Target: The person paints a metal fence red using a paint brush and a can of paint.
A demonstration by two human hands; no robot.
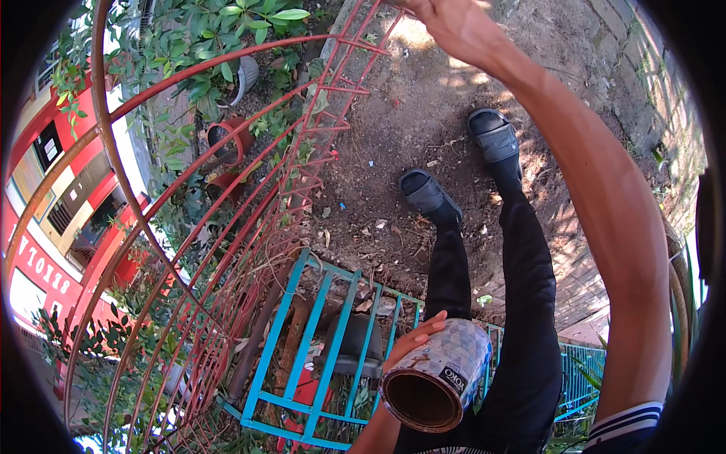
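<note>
My left hand is wrapped round the side of a paint can with a patterned label. The can is tilted, so its open mouth faces me and shows a dark brown inside. At the top edge of the picture, my right hand reaches out on a stretched arm, close to the upper end of a red metal-bar fence. Its fingers are mostly cut off by the edge, so whether it touches or holds anything is hidden.
A turquoise metal frame stands low beside my legs, a dark pot behind its bars. Beyond the red fence are leafy plants, a grey pot and a reddish pot. My sandalled feet are on bare dirt with scattered leaves.
</note>
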